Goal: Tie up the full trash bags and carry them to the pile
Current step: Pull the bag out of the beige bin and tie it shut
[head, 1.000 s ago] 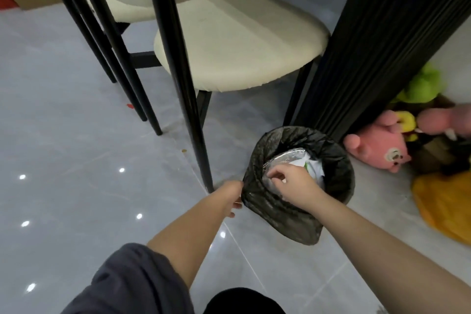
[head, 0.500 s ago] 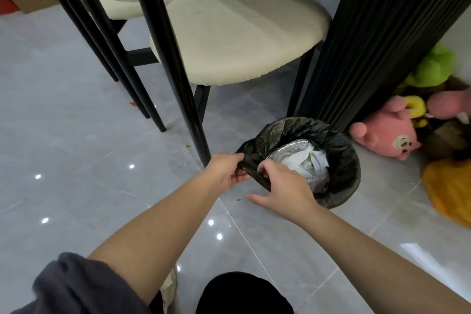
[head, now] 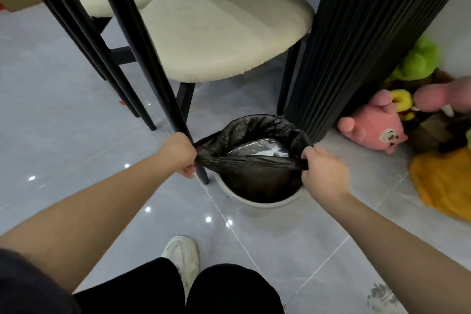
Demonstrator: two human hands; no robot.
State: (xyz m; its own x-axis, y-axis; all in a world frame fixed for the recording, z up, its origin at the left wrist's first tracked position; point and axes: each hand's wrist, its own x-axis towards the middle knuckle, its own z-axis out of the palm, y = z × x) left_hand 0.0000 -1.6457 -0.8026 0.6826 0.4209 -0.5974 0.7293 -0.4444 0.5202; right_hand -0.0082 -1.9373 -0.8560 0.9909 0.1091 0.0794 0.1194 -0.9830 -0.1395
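Observation:
A black trash bag (head: 257, 178) lines a small white bin (head: 257, 205) on the grey tiled floor. Its mouth is pulled off the near rim and stretched wide between my hands. My left hand (head: 178, 154) grips the left edge of the bag, beside a black chair leg. My right hand (head: 322, 173) grips the right edge. Inside the bag lie clear plastic and white paper waste (head: 257, 149).
A cream-seated chair (head: 219, 23) with black legs stands just behind the bin. A black ribbed table base (head: 356, 41) rises at the right. Plush toys (head: 374, 125) and a yellow bag (head: 443, 183) lie on the floor at the right. My shoe (head: 182, 253) is below.
My hands have moved apart along the bag's rim, peeling it off the bin's near edge and stretching it taut. The white bin rim now shows.

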